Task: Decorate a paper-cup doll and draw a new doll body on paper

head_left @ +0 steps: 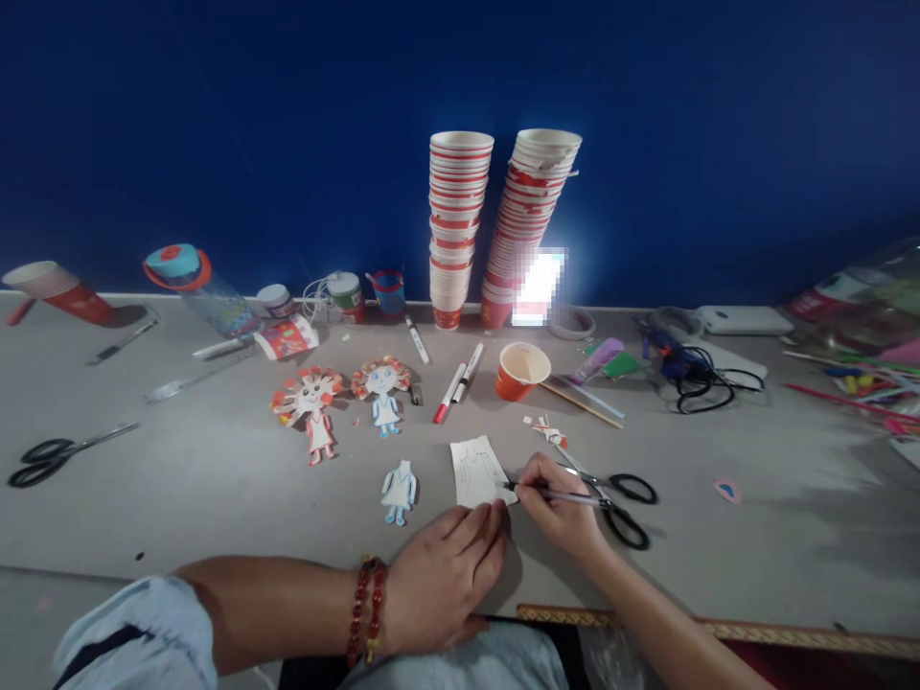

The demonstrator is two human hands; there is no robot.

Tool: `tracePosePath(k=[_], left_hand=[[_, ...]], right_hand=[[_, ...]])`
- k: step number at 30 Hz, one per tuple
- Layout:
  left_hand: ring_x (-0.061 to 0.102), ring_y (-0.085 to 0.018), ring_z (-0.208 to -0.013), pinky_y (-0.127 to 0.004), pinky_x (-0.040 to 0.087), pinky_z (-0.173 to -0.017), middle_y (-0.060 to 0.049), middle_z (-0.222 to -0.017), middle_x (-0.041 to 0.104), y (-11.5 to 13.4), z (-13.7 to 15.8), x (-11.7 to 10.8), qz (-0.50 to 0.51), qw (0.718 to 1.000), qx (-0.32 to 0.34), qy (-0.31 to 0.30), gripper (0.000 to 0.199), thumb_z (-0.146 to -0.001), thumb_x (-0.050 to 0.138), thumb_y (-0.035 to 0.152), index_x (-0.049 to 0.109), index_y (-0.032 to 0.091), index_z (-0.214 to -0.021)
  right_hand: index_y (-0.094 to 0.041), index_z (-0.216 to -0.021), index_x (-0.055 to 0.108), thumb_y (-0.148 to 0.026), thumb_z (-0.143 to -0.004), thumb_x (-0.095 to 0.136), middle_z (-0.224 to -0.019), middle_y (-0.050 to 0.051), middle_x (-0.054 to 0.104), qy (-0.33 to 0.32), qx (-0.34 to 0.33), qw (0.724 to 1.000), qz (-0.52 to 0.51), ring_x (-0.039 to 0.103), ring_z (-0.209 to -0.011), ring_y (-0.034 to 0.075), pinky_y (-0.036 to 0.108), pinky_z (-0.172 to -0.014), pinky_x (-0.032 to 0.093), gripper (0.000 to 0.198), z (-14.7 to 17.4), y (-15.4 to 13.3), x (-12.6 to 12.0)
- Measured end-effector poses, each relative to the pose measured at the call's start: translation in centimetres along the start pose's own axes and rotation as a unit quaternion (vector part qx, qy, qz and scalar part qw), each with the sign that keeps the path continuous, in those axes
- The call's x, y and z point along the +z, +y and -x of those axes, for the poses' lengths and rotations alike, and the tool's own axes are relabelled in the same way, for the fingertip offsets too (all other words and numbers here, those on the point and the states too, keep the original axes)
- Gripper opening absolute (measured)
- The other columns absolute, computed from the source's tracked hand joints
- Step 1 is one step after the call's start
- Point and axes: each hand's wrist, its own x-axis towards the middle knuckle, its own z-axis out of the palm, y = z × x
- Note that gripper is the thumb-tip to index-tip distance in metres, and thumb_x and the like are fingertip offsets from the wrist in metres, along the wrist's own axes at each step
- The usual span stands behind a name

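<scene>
A small piece of white paper (474,470) with a pencil-like outline of a figure's body lies on the table in front of me. My right hand (559,508) is closed around a pen (567,495), its tip at the paper's right side. My left hand (456,565) lies flat, fingertips on the paper's lower edge. To the left is a cut-out paper body (399,492) in a blue-edged dress, without a head. Beyond it lie two paper dolls, one red-edged (318,422) and one blue-edged (386,402). Black-handled scissors (624,517) rest partly behind my right hand.
Two tall stacks of paper cups (452,230) stand against the blue wall. A short cut cup (521,372) and markers (458,383) lie nearer. More scissors (61,455) and a bottle (197,287) are left. A glue gun (676,355) with coiled cord sits right.
</scene>
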Motion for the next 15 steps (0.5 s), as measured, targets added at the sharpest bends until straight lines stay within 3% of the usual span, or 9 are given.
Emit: tracePosePath(k=[15], left_hand=[[0.031,-0.035,-0.141,-0.042,0.02,-0.113,-0.028,-0.157,0.025,-0.05,0.01,-0.08,0.007,1.0,0.006,-0.003,0.083,-0.092,0.051,0.057,0.031,-0.002,-0.146]], right_hand=[[-0.023,-0.062,0.044,-0.018,-0.076,0.053,-0.056,-0.004,0.044,0.004,-0.008,1.0,0.01,0.041,-0.051,0.013,0.026,-0.05,0.033,0.018,0.07,0.38,0.05]])
